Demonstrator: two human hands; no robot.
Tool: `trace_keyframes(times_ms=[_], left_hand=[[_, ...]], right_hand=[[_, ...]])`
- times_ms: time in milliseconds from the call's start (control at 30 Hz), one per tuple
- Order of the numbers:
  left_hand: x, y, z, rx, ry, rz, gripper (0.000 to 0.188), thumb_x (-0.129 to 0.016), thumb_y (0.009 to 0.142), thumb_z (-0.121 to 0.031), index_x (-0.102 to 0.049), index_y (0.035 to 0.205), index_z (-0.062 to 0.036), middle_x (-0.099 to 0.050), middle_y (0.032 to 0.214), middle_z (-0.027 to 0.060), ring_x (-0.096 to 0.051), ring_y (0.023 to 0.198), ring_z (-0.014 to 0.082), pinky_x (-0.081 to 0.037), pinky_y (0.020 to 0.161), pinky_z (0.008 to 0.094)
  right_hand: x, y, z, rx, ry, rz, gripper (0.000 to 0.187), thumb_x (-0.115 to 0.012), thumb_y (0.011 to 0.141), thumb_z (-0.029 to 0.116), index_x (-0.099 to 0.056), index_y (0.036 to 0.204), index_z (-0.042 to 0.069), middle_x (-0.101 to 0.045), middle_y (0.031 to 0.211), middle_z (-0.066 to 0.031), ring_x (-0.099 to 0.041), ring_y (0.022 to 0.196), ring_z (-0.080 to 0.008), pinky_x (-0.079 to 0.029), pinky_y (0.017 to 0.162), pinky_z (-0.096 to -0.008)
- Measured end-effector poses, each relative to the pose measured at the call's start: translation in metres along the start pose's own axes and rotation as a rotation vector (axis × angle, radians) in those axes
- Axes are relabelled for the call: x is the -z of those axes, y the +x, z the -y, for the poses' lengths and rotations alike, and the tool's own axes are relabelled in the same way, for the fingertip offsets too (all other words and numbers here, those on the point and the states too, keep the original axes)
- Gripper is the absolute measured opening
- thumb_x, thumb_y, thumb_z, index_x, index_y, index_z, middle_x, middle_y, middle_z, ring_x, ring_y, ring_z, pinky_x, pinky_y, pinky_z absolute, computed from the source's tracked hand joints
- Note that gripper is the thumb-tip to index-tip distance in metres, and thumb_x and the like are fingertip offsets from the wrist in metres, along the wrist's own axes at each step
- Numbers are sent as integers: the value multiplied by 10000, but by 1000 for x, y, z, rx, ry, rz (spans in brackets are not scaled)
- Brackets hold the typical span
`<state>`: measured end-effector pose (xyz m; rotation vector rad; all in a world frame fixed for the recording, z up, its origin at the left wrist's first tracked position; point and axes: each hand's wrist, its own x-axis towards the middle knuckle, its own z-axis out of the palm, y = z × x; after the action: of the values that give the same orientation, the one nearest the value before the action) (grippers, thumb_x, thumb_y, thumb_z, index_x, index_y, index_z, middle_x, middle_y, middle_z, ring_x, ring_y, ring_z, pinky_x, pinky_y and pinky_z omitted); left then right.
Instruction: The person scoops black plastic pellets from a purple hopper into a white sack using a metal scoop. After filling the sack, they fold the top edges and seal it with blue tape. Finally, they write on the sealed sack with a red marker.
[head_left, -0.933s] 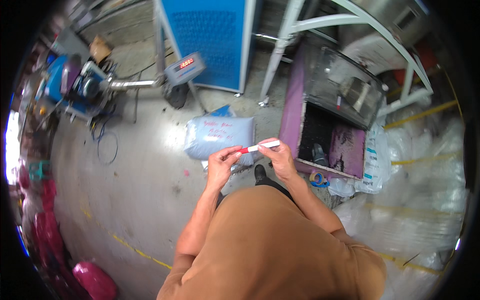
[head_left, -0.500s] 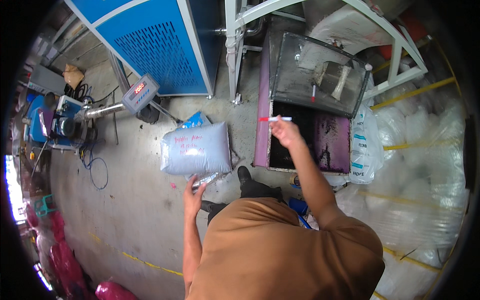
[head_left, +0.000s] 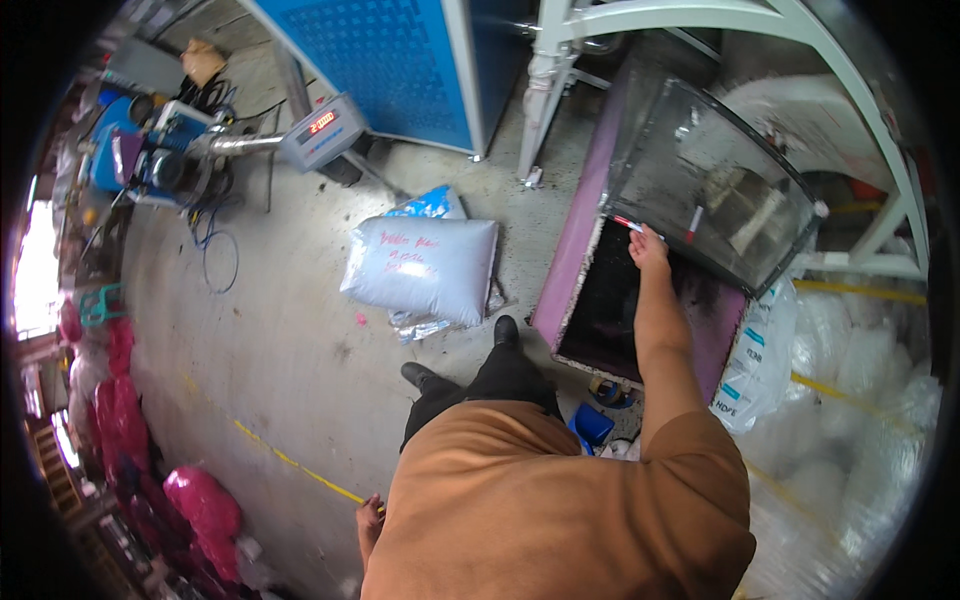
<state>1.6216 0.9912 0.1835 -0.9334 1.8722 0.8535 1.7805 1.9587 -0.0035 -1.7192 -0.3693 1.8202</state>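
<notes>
My right hand [head_left: 648,246] is closed on a white marker [head_left: 630,226] with a red end, held over the near edge of a dark, see-through lid [head_left: 745,150]. A second white-and-red marker [head_left: 694,224] lies on that lid. Below my hand is the dark inside of a purple box [head_left: 575,255]. My left hand [head_left: 370,512] hangs low beside my body, its fingers loosely bent and apart, with nothing visible in them. Ahead of my feet lies a full, pale sack [head_left: 425,270] with red handwriting on its top.
The sack rests on a floor scale, mostly covered, whose lit display [head_left: 322,130] stands behind it. A blue cabinet [head_left: 375,70] and white frame [head_left: 548,90] stand ahead. Clear plastic bags [head_left: 850,370] fill the right side; pink bags [head_left: 205,505] lie at left. Blue machinery [head_left: 120,150] stands far left.
My right hand has carried the marker forward to the lid's edge. My left hand has drawn back from beside the sack to my side. The view has shifted and turned.
</notes>
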Motion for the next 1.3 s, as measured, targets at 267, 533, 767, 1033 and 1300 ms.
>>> trace_keyframes(times_ms=[267,533,767,1033,1300], left_hand=[[-35,9,-44,-49,-48,39,609,-708,942,-391,-526,1427,-70,-629,1314,99,-653,1079,273,-530,905,428],[-5,28,-106,-150,2,5,564,-719,946,-306,-535,1400,-28,-670,1217,121,-677,991,243,-548,864,402],[64,145,-167,-318,-3,-31,481,-562,835,90,-609,1305,0,-704,808,104,-701,726,204,-568,733,357],[135,296,-330,-538,371,-82,945,-689,736,0,-275,1584,-58,-609,1378,218,-574,1288,382,-500,1041,394],[89,362,-479,-501,582,-133,537,-701,818,-50,-582,1341,-54,-745,849,164,-722,898,293,-575,830,432]], right_hand=[[-6,3,2,-54,-82,25,287,-675,952,288,-621,1153,90,-682,1091,-26,-691,985,-167,-486,784,-342],[-16,-37,-6,-8,-125,-45,254,-654,963,242,-636,1152,72,-708,1071,-22,-697,992,-155,-494,824,-337],[-40,-90,-48,78,-133,184,299,-636,1008,394,-673,1014,98,-684,855,16,-598,692,-97,-480,701,-290],[-99,-213,-215,91,-556,50,647,-515,953,14,-336,1562,138,-593,1327,-112,-510,738,-136,-526,846,-437],[-156,-252,-348,-145,-875,127,757,-737,901,336,-371,1540,161,-483,1479,-109,-489,1327,-322,-377,1040,-611]])
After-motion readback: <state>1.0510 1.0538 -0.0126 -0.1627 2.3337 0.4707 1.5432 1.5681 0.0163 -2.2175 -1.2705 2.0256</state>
